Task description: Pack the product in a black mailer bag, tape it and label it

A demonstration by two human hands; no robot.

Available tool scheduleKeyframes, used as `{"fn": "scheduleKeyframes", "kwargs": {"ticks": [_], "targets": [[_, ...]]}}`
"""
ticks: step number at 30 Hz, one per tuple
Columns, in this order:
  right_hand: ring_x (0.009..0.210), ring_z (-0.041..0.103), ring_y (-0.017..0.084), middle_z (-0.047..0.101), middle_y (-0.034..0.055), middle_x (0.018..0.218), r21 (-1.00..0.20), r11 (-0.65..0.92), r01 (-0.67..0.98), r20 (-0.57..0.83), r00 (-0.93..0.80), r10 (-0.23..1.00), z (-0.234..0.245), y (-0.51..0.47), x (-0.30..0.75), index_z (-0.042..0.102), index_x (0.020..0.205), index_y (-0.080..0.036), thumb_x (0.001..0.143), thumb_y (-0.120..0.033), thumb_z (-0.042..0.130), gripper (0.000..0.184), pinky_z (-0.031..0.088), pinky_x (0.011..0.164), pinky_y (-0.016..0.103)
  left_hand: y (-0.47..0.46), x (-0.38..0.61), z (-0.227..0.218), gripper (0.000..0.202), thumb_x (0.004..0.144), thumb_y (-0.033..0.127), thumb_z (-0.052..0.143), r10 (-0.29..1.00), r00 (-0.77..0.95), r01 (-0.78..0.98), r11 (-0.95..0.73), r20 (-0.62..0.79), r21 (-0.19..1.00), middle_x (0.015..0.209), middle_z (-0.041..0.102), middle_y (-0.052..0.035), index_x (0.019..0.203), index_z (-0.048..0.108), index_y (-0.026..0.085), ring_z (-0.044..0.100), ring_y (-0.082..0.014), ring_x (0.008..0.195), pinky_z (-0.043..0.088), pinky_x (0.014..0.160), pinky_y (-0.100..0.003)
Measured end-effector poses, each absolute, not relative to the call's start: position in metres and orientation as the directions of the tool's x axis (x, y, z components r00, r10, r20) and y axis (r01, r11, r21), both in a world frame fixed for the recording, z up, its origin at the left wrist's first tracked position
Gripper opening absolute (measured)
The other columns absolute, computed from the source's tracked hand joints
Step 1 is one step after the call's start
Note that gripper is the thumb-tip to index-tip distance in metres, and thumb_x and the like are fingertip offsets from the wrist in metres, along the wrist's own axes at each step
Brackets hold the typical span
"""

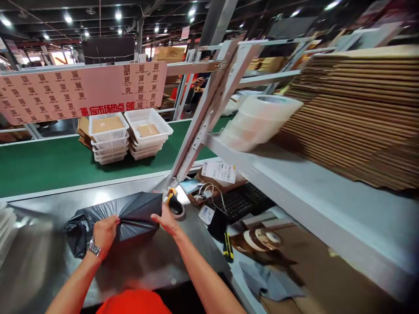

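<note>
A black plastic bag (139, 213), pulled tight around a box-like shape, lies on the metal table. My left hand (106, 233), with a metal watch at the wrist, pinches a gathered fold of the plastic near its middle, and creases fan out from the fingertips. Loose, crumpled plastic trails off to the left. At the right end of the package my right hand (166, 218) grips the corner, thumb on the near face and the other fingers partly hidden. Just beyond that hand sits a tape dispenser (175, 205) with yellow and black parts.
Behind the table (140, 274) runs a green conveyor belt (42, 161) bearing stacked white baskets (109, 141). On the right, a shelf (294, 174) carries clear tape rolls (258, 117) and flattened cartons (356, 117). Under it are a keyboard (245, 203), labels and a yellow-black cutter (228, 247).
</note>
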State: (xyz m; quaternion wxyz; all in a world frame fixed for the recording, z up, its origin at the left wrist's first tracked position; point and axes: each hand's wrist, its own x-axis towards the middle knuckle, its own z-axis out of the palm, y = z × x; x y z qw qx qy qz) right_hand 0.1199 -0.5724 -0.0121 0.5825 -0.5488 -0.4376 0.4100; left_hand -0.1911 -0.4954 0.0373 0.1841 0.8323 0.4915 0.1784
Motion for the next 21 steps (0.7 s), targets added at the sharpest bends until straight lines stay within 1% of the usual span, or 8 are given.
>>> {"fn": "scheduleKeyframes", "kwargs": {"ticks": [3, 6, 10, 12, 14, 17, 19, 21], "targets": [[0.169, 0.035, 0.039, 0.052, 0.0192, 0.174, -0.946, 0.156, 0.284, 0.180, 0.060, 0.982, 0.021, -0.534, 0.089, 0.064, 0.157, -0.017, 0.091, -0.056, 0.082, 0.078, 0.021, 0.140, 0.061, -0.501, -0.188, 0.043, 0.028, 0.103, 0.020, 0.064, 0.900, 0.421, 0.777, -0.421, 0.110, 0.469, 0.124, 0.087, -0.0137, 0.113, 0.089, 0.022, 0.084, -0.0330, 0.116, 0.068, 0.102, -0.043], [0.172, 0.030, 0.037, 0.049, 0.0131, 0.177, -0.848, 0.237, 0.474, 0.219, -0.095, 0.971, 0.034, -0.526, 0.064, 0.066, 0.157, -0.024, 0.100, -0.044, 0.075, 0.061, 0.008, 0.143, 0.063, -0.504, -0.183, 0.046, 0.027, 0.102, 0.017, 0.064, 0.909, 0.402, 0.795, -0.405, 0.108, 0.452, 0.123, 0.087, -0.0139, 0.112, 0.089, 0.022, 0.085, -0.0335, 0.114, 0.067, 0.100, -0.043], [0.173, 0.027, 0.041, 0.038, 0.0152, 0.182, -0.769, 0.299, 0.565, 0.225, -0.199, 0.954, 0.038, -0.534, 0.065, 0.058, 0.165, -0.023, 0.089, -0.054, 0.088, 0.087, 0.008, 0.143, 0.065, -0.510, -0.177, 0.052, 0.028, 0.102, 0.015, 0.061, 0.906, 0.402, 0.790, -0.418, 0.134, 0.448, 0.114, 0.089, -0.0155, 0.106, 0.088, 0.019, 0.086, -0.0350, 0.103, 0.068, 0.093, -0.046], [0.172, 0.026, 0.042, 0.037, 0.0157, 0.182, -0.750, 0.307, 0.586, 0.223, -0.213, 0.951, 0.040, -0.537, 0.069, 0.057, 0.166, -0.023, 0.086, -0.056, 0.091, 0.093, 0.009, 0.142, 0.066, -0.518, -0.182, 0.058, 0.027, 0.100, 0.015, 0.063, 0.888, 0.423, 0.760, -0.457, 0.182, 0.462, 0.124, 0.087, -0.0171, 0.117, 0.084, 0.017, 0.084, -0.0356, 0.115, 0.067, 0.102, -0.048], [0.173, 0.026, 0.041, 0.038, 0.0149, 0.182, -0.736, 0.298, 0.608, 0.216, -0.206, 0.955, 0.041, -0.539, 0.070, 0.057, 0.165, -0.024, 0.094, -0.054, 0.084, 0.082, 0.011, 0.142, 0.067, -0.530, -0.200, 0.065, 0.045, 0.099, 0.025, 0.070, 0.862, 0.372, 0.726, -0.502, 0.345, 0.470, 0.149, 0.075, -0.0222, 0.142, 0.071, 0.014, 0.069, -0.0380, 0.143, 0.057, 0.121, -0.053], [0.173, 0.027, 0.040, 0.040, 0.0137, 0.181, -0.716, 0.287, 0.637, 0.214, -0.191, 0.958, 0.040, -0.537, 0.069, 0.059, 0.164, -0.026, 0.102, -0.047, 0.074, 0.067, 0.013, 0.141, 0.070, -0.543, -0.249, 0.068, 0.112, 0.088, 0.054, 0.085, 0.814, -0.004, 0.751, -0.381, 0.581, 0.539, 0.181, 0.032, -0.0327, 0.172, 0.029, 0.007, 0.028, -0.0455, 0.172, 0.033, 0.138, -0.066], [0.172, 0.027, 0.040, 0.041, 0.0126, 0.181, -0.706, 0.283, 0.649, 0.214, -0.185, 0.959, 0.039, -0.535, 0.068, 0.060, 0.163, -0.028, 0.104, -0.043, 0.072, 0.062, 0.014, 0.139, 0.072, -0.542, -0.284, 0.061, 0.139, 0.076, 0.065, 0.092, 0.861, -0.285, 0.701, -0.112, 0.420, 0.705, 0.181, 0.026, -0.0376, 0.175, 0.015, 0.006, 0.028, -0.0519, 0.170, 0.035, 0.135, -0.071], [0.173, 0.026, 0.039, 0.040, 0.0111, 0.181, -0.692, 0.267, 0.671, 0.195, -0.183, 0.964, 0.039, -0.534, 0.067, 0.060, 0.163, -0.030, 0.105, -0.041, 0.069, 0.060, 0.014, 0.139, 0.073, -0.532, -0.307, 0.048, 0.126, 0.080, 0.062, 0.088, 0.943, -0.320, 0.564, 0.114, 0.089, 0.818, 0.168, 0.051, -0.0352, 0.173, 0.021, 0.008, 0.054, -0.0497, 0.156, 0.049, 0.127, -0.068]]}}
